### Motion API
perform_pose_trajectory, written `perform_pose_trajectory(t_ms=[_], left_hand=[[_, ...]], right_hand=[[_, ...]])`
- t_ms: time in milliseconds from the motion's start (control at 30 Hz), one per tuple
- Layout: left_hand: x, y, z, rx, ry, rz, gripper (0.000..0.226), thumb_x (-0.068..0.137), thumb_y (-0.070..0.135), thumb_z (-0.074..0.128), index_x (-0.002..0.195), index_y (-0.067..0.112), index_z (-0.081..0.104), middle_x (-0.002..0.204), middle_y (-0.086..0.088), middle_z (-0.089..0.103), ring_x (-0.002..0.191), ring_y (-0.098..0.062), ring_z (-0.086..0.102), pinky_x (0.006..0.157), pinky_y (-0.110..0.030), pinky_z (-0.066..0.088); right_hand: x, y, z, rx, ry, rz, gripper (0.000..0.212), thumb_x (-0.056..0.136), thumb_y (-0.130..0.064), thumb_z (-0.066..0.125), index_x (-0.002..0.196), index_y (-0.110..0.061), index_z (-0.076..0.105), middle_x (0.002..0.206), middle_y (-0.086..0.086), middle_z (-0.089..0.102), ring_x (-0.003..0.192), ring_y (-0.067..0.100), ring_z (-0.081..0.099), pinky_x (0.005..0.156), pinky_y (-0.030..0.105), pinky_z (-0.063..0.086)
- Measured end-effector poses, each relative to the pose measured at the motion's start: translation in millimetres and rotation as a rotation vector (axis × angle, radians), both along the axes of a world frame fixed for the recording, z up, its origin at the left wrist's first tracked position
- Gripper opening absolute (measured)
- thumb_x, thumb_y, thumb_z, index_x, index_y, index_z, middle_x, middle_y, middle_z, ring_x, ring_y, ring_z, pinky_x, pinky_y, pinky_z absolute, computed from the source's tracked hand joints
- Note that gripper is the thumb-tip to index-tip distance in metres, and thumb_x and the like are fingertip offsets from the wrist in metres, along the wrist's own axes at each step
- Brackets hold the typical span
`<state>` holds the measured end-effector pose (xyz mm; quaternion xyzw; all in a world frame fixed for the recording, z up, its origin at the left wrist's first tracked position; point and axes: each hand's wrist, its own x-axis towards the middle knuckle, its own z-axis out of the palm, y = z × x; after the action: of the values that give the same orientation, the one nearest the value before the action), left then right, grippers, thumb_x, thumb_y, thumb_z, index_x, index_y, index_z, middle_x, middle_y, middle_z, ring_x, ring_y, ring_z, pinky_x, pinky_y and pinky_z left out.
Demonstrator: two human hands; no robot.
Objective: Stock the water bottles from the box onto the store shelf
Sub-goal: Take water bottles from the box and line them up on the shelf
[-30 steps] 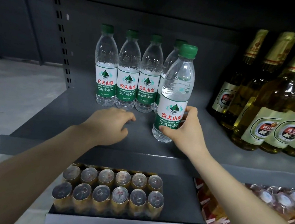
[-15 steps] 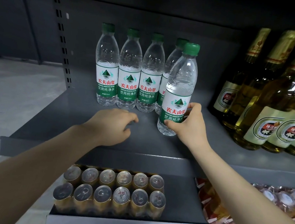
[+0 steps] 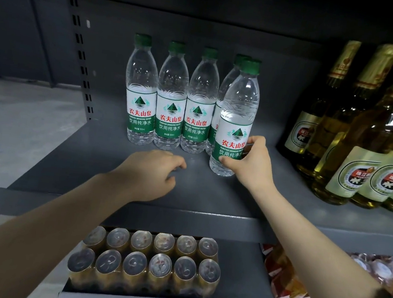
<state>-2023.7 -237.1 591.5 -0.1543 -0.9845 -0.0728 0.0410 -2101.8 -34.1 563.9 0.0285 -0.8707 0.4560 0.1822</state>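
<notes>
The right hand grips a water bottle low on its label, upright on the shelf. The left hand rests beside it, fingers loosely curled, holding nothing. Four more bottles stand just beyond both hands.

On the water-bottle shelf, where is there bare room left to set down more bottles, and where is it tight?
Bare shelf lies left of the back row of water bottles, and in front of that row around the left hand. A narrower strip runs between the bottle held by the right hand and the beer bottles. The far right is packed with beer.
</notes>
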Motion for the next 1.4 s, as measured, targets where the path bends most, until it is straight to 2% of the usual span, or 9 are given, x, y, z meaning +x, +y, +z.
perform_pose_trajectory(t_ms=[200,333,500,767,1000,1133,1300,1400], left_hand=[[3.4,4.2,0.6,-0.005,-0.006,0.006,0.041,0.093,0.021,0.042,0.133,0.027,0.043,0.134,0.007,0.05,0.125,-0.012,0.044,0.099,-0.031,0.04],[8.4,9.6,2.1,-0.003,-0.005,0.018,0.041,0.093,0.021,0.042,0.133,0.027,0.043,0.134,0.007,0.05,0.125,-0.013,0.044,0.1,-0.033,0.04],[21.1,20.7,3.8,-0.009,0.013,0.019,0.041,0.093,0.022,0.04,0.134,0.027,0.043,0.135,0.007,0.05,0.125,-0.012,0.045,0.1,-0.033,0.041],[52.8,48.2,4.0,0.006,0.063,0.085,0.039,0.094,0.023,0.04,0.132,0.028,0.043,0.129,0.007,0.054,0.12,-0.014,0.047,0.093,-0.031,0.043],[89.4,67.4,-2.4,0.0,0.095,0.156,0.037,0.092,0.023,0.041,0.128,0.028,0.047,0.121,0.007,0.058,0.113,-0.016,0.053,0.087,-0.033,0.048],[108.2,79.1,-8.7,-0.022,0.13,0.163,0.03,0.09,0.024,0.045,0.119,0.028,0.053,0.116,0.005,0.06,0.106,-0.018,0.055,0.074,-0.029,0.042],[135.8,91.1,-20.3,-0.063,0.118,0.152,0.034,0.089,0.025,0.045,0.122,0.028,0.053,0.121,0.001,0.06,0.109,-0.023,0.055,0.078,-0.032,0.043],[153.3,94.7,-29.7,-0.078,0.088,0.128,0.033,0.09,0.026,0.044,0.121,0.025,0.054,0.122,0.001,0.058,0.108,-0.022,0.055,0.073,-0.029,0.04]], right_hand=[[1.4,0.3,-0.2,0.009,-0.009,0.014,0.058,0.062,-0.022,0.081,0.099,-0.018,0.037,0.11,0.009,0.057,0.096,0.022,0.057,0.074,0.029,0.044],[7.6,4.2,1.5,0.051,-0.017,0.028,0.06,0.065,-0.021,0.078,0.111,-0.013,0.041,0.112,0.008,0.056,0.096,0.022,0.056,0.073,0.027,0.04],[25.4,15.3,7.5,0.112,-0.02,0.043,0.061,0.071,-0.025,0.075,0.118,-0.012,0.039,0.104,0.001,0.047,0.085,0.016,0.047,0.07,0.026,0.034],[62.7,35.0,13.4,0.17,0.017,0.121,0.044,0.075,-0.025,0.071,0.11,-0.015,0.047,0.077,-0.005,0.05,0.078,0.018,0.054,0.071,0.032,0.044],[100.0,65.3,11.5,0.3,0.061,0.176,0.034,0.078,-0.024,0.066,0.105,-0.017,0.047,0.085,0.001,0.057,0.081,0.021,0.057,0.072,0.035,0.046],[120.3,81.7,10.1,0.384,0.073,0.18,0.032,0.077,-0.023,0.066,0.104,-0.014,0.05,0.082,-0.001,0.056,0.082,0.023,0.056,0.072,0.035,0.045],[148.4,92.6,3.5,0.439,0.08,0.216,0.031,0.077,-0.02,0.065,0.104,-0.011,0.051,0.08,0.0,0.059,0.078,0.022,0.055,0.07,0.034,0.044],[165.8,95.8,-2.7,0.442,0.06,0.233,0.031,0.078,-0.02,0.065,0.104,-0.011,0.051,0.082,0.001,0.059,0.077,0.019,0.053,0.069,0.032,0.042]])
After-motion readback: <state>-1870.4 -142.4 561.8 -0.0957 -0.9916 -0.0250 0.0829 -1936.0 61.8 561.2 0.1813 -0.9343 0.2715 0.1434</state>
